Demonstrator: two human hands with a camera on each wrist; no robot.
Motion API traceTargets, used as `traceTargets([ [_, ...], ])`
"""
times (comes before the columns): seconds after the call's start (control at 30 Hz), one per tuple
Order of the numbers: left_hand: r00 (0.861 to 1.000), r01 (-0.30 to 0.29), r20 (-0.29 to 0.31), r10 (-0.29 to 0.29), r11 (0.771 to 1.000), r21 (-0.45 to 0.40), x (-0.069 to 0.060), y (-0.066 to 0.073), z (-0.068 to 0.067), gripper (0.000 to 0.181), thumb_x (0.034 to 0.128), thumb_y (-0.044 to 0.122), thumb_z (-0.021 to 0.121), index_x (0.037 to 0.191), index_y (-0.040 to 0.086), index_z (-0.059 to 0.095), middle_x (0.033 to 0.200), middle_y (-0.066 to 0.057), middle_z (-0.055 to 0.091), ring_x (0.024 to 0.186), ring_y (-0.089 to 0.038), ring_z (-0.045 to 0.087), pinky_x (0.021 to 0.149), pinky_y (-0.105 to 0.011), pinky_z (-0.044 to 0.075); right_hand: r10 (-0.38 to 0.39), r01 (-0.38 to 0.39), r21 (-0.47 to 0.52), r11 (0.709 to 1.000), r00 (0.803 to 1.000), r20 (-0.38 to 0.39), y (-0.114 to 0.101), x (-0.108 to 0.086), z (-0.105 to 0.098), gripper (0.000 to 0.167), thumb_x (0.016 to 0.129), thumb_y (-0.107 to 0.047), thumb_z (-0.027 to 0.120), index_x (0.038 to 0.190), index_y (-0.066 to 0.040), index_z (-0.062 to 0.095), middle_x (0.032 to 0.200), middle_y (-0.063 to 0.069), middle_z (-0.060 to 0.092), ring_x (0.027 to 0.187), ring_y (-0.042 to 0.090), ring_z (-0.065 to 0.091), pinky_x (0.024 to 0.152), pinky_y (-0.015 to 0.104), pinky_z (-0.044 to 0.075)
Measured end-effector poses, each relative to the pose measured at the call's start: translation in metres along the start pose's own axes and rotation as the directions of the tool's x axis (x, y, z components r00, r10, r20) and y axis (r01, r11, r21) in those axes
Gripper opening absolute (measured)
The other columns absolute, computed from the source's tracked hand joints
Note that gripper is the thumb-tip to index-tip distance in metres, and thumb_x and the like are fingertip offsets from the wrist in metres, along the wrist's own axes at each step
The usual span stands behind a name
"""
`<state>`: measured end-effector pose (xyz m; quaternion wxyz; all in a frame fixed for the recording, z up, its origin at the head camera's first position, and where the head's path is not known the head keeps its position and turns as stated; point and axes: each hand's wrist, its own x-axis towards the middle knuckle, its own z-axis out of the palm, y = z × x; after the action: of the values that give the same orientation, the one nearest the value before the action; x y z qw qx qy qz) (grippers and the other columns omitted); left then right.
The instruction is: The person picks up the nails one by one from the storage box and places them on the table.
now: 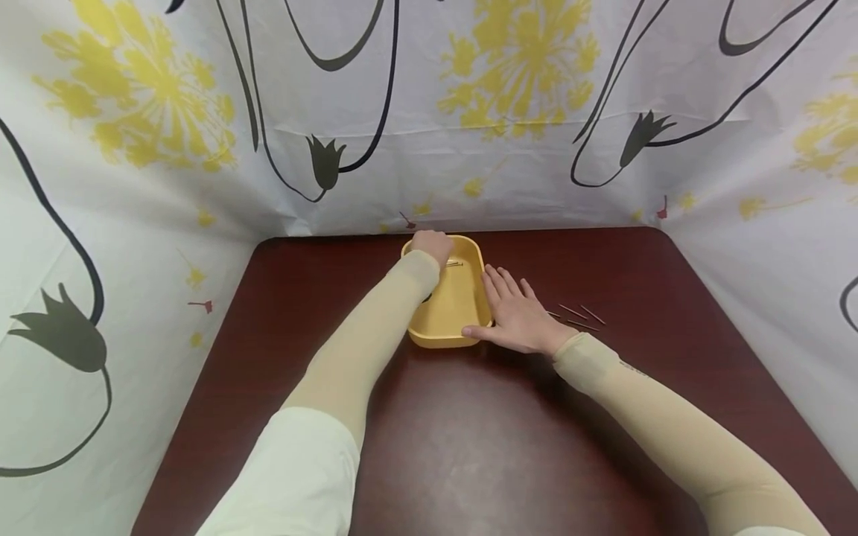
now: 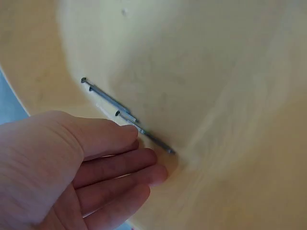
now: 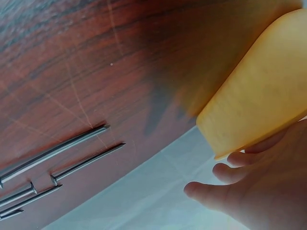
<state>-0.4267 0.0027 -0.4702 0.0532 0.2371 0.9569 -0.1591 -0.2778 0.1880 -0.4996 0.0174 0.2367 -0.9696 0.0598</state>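
Observation:
A yellow tray (image 1: pixel 454 342) stands near the table's far edge. My left hand (image 1: pixel 432 246) is inside its far left part. In the left wrist view, the thumb and half-bent fingers of my left hand (image 2: pixel 96 167) are close against a dark nail (image 2: pixel 160 144); whether they pinch it cannot be told. Other nails (image 2: pixel 109 99) lie beside it on the tray floor. My right hand (image 1: pixel 516 316) rests against the tray's right side, fingers straight and thumb over the near right rim. The right wrist view shows the tray's outer wall (image 3: pixel 259 91) beside the fingers.
Several loose nails (image 1: pixel 583 325) lie on the dark red-brown table (image 1: pixel 469 439) to the right of my right hand. A patterned white cloth (image 1: pixel 402 112) hangs behind the table and along both sides. A dark thing (image 1: pixel 427 298) shows beside my left forearm in the tray.

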Motion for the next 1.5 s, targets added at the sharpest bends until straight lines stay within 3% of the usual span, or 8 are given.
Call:
traceTargets([
  [0.17,1.0,0.005,0.002,-0.005,0.999,0.031,-0.001,0.003,0.005,0.017,0.104,0.015,0.056,0.101,0.023,0.071,0.098,0.006,0.068,0.081,-0.012,0.061,0.065,-0.032,0.053,-0.003,0.003,-0.007,1.0,1.0,0.005,-0.001,0.001,-0.003,0.122,0.081,-0.092,0.032,0.161,-0.002,0.012,0.168,0.013,0.004,0.153,0.034,0.006,0.115,0.064,0.013],
  [0.4,0.999,0.004,-0.048,-0.003,1.0,0.016,-0.004,0.002,0.008,0.017,0.1039,0.016,0.057,0.099,0.024,0.071,0.099,0.006,0.069,0.09,-0.014,0.065,0.073,-0.037,0.056,-0.005,0.005,-0.014,1.0,1.0,0.014,-0.004,0.001,-0.005,0.122,0.081,-0.092,0.032,0.161,-0.001,0.011,0.168,0.015,0.006,0.152,0.036,0.008,0.114,0.066,0.015],
  [0.6,1.0,0.012,-0.015,-0.012,1.0,0.013,-0.006,-0.002,0.008,0.013,0.1037,0.019,0.058,0.095,0.022,0.068,0.09,0.004,0.066,0.079,-0.013,0.063,0.064,-0.035,0.054,-0.005,0.005,0.003,1.0,1.0,0.003,-0.006,0.002,-0.004,0.122,0.081,-0.092,0.031,0.161,-0.002,0.012,0.167,0.015,0.008,0.152,0.035,0.009,0.114,0.065,0.015],
  [0.8,1.0,0.009,-0.008,-0.009,1.0,-0.011,-0.006,-0.006,0.0,0.01,0.1024,0.02,0.06,0.101,0.021,0.07,0.096,0.001,0.067,0.082,-0.016,0.064,0.068,-0.037,0.054,-0.002,0.002,-0.011,1.0,1.0,0.014,-0.006,0.002,-0.006,0.123,0.08,-0.093,0.03,0.161,-0.002,0.011,0.168,0.015,0.006,0.152,0.035,0.009,0.114,0.065,0.016],
  [1.0,0.998,-0.041,-0.043,0.041,0.999,0.003,-0.011,-0.004,-0.017,0.016,0.1035,0.022,0.058,0.112,0.021,0.072,0.108,-0.001,0.068,0.092,-0.021,0.066,0.075,-0.039,0.055,0.001,0.0,-0.012,1.0,1.0,0.022,-0.004,0.003,-0.007,0.123,0.08,-0.093,0.03,0.161,-0.002,0.011,0.168,0.015,0.006,0.152,0.035,0.009,0.113,0.066,0.016],
  [1.2,0.99,-0.119,-0.07,0.122,0.991,0.056,-0.02,0.004,-0.028,0.019,0.1045,0.027,0.057,0.111,0.021,0.074,0.103,0.0,0.07,0.086,-0.019,0.067,0.074,-0.038,0.056,0.003,-0.003,0.0,1.0,1.0,0.03,-0.003,0.0,-0.007,0.122,0.081,-0.092,0.03,0.161,-0.003,0.011,0.168,0.013,0.004,0.153,0.034,0.007,0.114,0.065,0.015],
  [1.5,0.984,-0.153,-0.074,0.16,0.985,0.084,-0.039,0.008,-0.027,0.015,0.1041,0.02,0.058,0.108,0.021,0.072,0.1,0.003,0.07,0.081,-0.017,0.064,0.08,-0.04,0.054,0.004,-0.004,0.0,1.0,0.999,0.038,-0.001,-0.002,-0.005,0.122,0.081,-0.092,0.032,0.161,-0.002,0.011,0.168,0.014,0.004,0.153,0.035,0.007,0.113,0.068,0.014],
])
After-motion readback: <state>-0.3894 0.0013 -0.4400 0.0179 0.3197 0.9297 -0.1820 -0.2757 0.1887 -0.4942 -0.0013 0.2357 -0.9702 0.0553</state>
